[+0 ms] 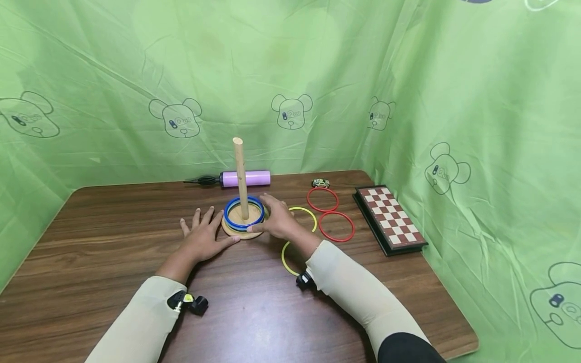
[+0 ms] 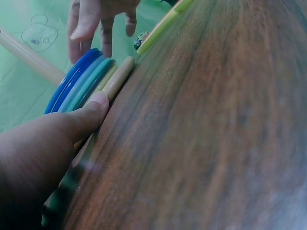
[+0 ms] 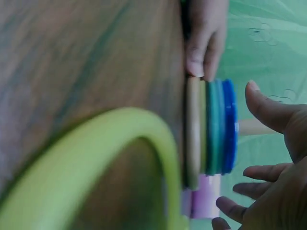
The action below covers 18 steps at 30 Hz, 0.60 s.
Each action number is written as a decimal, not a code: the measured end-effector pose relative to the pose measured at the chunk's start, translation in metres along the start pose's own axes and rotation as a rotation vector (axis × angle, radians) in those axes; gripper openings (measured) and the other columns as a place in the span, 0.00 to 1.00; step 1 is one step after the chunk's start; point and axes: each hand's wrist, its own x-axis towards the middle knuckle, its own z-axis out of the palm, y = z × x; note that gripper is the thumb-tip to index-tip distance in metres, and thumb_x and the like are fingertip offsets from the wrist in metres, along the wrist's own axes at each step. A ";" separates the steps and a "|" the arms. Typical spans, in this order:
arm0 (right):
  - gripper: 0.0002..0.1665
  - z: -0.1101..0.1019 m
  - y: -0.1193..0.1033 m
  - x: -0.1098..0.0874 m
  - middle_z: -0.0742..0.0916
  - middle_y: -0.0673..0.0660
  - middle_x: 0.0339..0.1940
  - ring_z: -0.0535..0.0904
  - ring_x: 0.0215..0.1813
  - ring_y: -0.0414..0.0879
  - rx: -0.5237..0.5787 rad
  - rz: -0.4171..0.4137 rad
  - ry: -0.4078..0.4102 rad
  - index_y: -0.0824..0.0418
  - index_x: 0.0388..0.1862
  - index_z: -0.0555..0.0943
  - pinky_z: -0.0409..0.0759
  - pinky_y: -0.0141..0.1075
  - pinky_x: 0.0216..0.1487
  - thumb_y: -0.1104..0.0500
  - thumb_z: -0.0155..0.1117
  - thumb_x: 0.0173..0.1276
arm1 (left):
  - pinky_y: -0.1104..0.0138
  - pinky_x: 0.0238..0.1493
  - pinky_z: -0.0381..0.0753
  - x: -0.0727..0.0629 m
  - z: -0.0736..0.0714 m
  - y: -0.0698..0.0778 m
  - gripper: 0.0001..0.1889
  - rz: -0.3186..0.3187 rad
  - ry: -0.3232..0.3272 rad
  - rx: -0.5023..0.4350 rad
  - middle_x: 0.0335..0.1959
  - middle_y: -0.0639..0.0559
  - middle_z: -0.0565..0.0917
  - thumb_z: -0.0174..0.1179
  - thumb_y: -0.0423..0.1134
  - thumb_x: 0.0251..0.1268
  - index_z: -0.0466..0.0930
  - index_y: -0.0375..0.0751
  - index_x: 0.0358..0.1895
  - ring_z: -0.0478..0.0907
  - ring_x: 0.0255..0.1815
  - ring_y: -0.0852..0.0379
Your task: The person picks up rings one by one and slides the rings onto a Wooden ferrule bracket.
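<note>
Presently | left hand (image 1: pixel 202 242) splayed, thumb touching wooden base (image 1: pixel 247 235) | right hand (image 1: pixel 278 220) spread wide beside blue ring (image 3: pixel 230 127)

Head view bright, glare on tabletop (image 1: pixel 260 322); wrist views blurry.

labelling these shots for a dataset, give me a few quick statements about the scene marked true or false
1. A blue ring is topmost around the wooden peg. True.
2. The purple pump lies behind the wooden peg. True.
3. The left hand grips the purple pump. False: the left hand rests beside the round base.
4. Two red rings circle the wooden peg. False: the red rings lie on the table.
5. The right hand holds no red ring. True.
</note>
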 end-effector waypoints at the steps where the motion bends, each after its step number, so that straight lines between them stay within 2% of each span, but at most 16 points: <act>1: 0.61 -0.003 -0.001 -0.001 0.68 0.57 0.90 0.61 0.89 0.65 0.012 -0.005 0.000 0.56 0.86 0.69 0.57 0.71 0.86 0.50 0.91 0.57 | 0.14 0.75 0.26 0.000 0.000 0.000 0.60 -0.001 -0.001 0.001 0.90 0.28 0.51 0.56 0.82 0.68 0.54 0.43 0.90 0.36 0.89 0.17; 5: 0.60 -0.019 0.000 -0.007 0.66 0.60 0.91 0.58 0.91 0.64 0.070 -0.012 -0.016 0.58 0.86 0.68 0.56 0.60 0.90 0.53 0.90 0.59 | 0.15 0.75 0.25 0.001 0.000 0.001 0.60 0.002 0.001 -0.001 0.90 0.29 0.50 0.56 0.82 0.68 0.54 0.43 0.90 0.36 0.89 0.18; 12: 0.60 -0.041 0.013 -0.016 0.62 0.62 0.92 0.55 0.92 0.65 0.088 -0.003 -0.059 0.56 0.88 0.66 0.58 0.61 0.89 0.55 0.88 0.61 | 0.16 0.76 0.24 0.000 0.002 -0.001 0.61 -0.009 -0.014 -0.006 0.91 0.31 0.49 0.55 0.84 0.66 0.52 0.46 0.91 0.34 0.90 0.19; 18: 0.57 -0.056 0.035 -0.020 0.64 0.62 0.91 0.58 0.91 0.62 0.052 -0.081 -0.114 0.58 0.87 0.67 0.60 0.59 0.89 0.51 0.86 0.64 | 0.15 0.75 0.25 0.000 0.001 -0.002 0.61 -0.006 -0.008 -0.007 0.90 0.29 0.49 0.55 0.84 0.66 0.53 0.44 0.90 0.35 0.89 0.18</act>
